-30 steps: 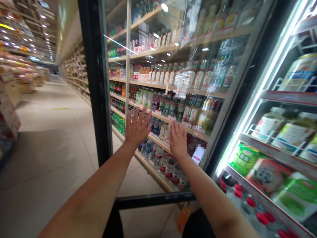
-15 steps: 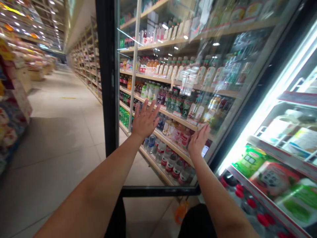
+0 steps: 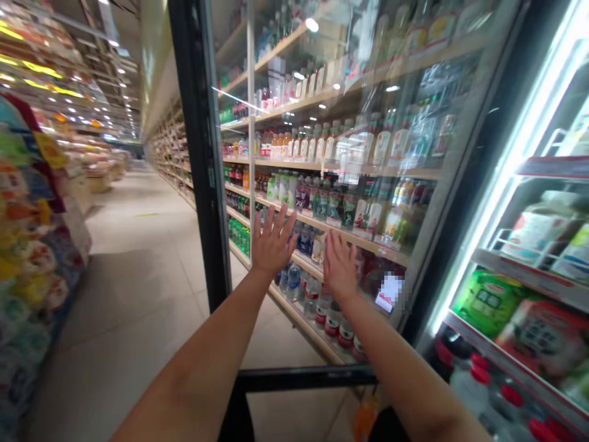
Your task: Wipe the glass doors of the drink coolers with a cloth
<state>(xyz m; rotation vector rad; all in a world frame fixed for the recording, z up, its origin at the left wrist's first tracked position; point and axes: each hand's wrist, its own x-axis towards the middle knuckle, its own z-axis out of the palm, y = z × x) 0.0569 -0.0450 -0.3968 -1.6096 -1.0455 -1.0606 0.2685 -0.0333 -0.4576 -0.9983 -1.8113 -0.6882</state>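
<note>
A tall glass fridge door (image 3: 368,73) with a black frame (image 3: 197,153) stands swung out in front of me. My left hand (image 3: 273,242) lies flat on the glass with its fingers spread. Close beside it, my right hand (image 3: 339,265) also presses flat against the pane, fingers stretched out. Neither hand holds anything. Through the glass I see shelves of drink bottles (image 3: 322,199). A small white sticker (image 3: 390,290) is on the glass to the right of my right hand.
The open lit fridge (image 3: 519,288) at the right holds green and red packs and red-capped bottles. A tiled aisle (image 3: 138,288) runs away to the left, with a display of colourful packets (image 3: 32,245) at the left edge.
My right hand slid right along the glass and has come back left, close to my left hand. My left hand stays flat on the pane. My view has shifted a little.
</note>
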